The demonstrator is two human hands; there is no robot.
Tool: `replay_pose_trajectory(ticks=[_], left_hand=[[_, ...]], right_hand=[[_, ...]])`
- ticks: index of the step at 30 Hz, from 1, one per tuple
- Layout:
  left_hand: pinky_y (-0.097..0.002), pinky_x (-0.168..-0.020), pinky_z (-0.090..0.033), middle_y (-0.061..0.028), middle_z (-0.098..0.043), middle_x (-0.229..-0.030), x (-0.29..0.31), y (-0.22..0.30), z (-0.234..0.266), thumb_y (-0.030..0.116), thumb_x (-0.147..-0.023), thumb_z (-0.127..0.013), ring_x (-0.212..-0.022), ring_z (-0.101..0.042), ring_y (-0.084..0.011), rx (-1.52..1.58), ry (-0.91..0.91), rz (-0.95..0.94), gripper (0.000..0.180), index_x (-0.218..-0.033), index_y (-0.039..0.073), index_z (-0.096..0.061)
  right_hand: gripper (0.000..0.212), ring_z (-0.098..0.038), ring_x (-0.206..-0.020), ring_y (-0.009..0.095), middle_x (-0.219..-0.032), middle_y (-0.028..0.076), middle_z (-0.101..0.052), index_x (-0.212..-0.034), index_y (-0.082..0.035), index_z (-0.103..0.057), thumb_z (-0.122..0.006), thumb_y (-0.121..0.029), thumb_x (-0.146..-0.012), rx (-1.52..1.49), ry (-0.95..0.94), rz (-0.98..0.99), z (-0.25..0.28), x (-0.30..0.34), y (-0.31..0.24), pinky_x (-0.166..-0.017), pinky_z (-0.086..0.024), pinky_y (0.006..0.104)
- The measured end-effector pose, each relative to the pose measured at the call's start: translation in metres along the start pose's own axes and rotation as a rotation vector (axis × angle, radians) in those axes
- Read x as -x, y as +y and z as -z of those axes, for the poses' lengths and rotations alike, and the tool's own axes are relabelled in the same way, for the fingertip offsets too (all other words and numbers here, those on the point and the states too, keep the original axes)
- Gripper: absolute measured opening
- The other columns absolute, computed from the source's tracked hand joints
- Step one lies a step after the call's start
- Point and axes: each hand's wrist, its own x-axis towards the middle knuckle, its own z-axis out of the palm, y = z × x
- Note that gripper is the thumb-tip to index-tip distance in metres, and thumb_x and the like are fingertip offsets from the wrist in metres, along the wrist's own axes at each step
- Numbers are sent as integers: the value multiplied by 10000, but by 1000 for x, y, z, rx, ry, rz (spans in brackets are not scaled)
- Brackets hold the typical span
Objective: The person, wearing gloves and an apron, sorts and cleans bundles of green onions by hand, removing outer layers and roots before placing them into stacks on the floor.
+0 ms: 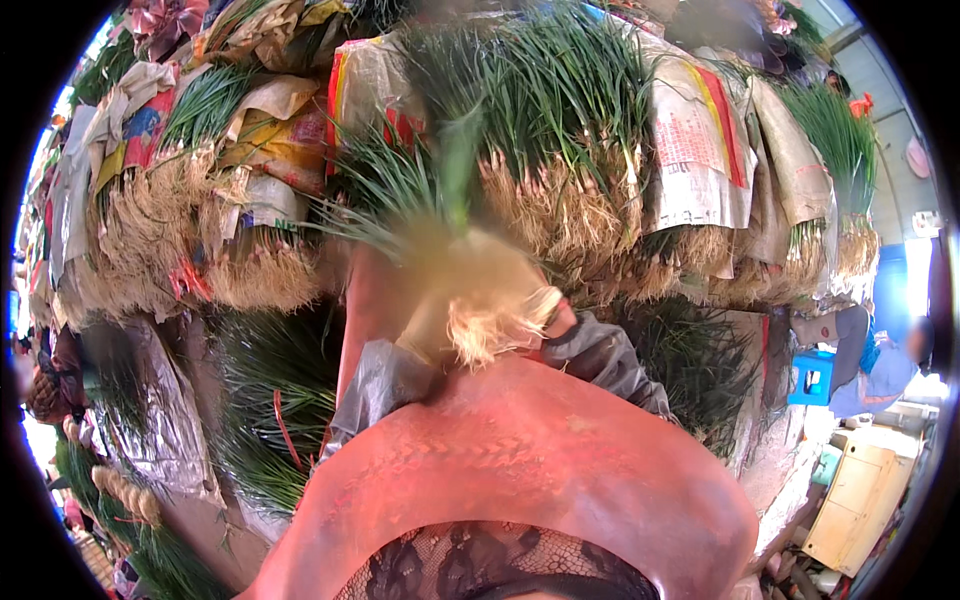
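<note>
In front of my red apron [540,430], a bunch of green onions [480,325] is held with its pale stringy roots toward me and its green leaves pointing away. My left hand [425,315], in a yellowish glove, grips it from the left. From the other side my right hand [550,308] closes around the bunch, near the roots. A blurred patch smears the fingers and the middle of the bunch. Beyond my hands lies a large pile of green onions [560,110], roots hanging toward me over the edge.
Woven sacks [700,150] cover parts of the pile on both sides. More green onions [265,390] lie low at my left, and others [690,365] at my right. Farther right are a blue stool [811,377], a seated person [880,380] and a cream cabinet [862,500].
</note>
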Motion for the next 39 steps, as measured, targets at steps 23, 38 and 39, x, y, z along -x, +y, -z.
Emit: replay_pose_trajectory(ticks=[23, 38, 39], left_hand=[[-396, -849, -532, -125, -675, -959, -9, 44, -37, 195, -881, -595, -896, -653, -247, 10, 126, -146, 268, -1031, -23, -638], [-318, -559, -480, -42, -619, -633, 16, 9, -37, 130, -741, -648, -556, -578, -169, 186, 103, -90, 61, -704, 85, -629], [-322, -547, -473, -44, -616, -630, 4, 3, -24, 127, -737, -646, -545, -571, -173, 203, 74, -132, 58, -704, 82, -629]], right_hand=[[293, -627, -929, 163, -1071, 54, -661, -1155, -66, -635, -592, -241, -924, -126, 78, 278, 44, -20, -37, -813, -502, 285], [318, -599, -922, 320, -1015, 157, -620, -1054, -6, -614, -594, -261, -866, 1038, -54, 509, 18, -24, -35, -766, -501, 380], [314, -594, -925, 306, -1032, 152, -616, -1078, -7, -604, -589, -242, -870, 1028, -68, 528, 16, -26, -34, -775, -496, 373]])
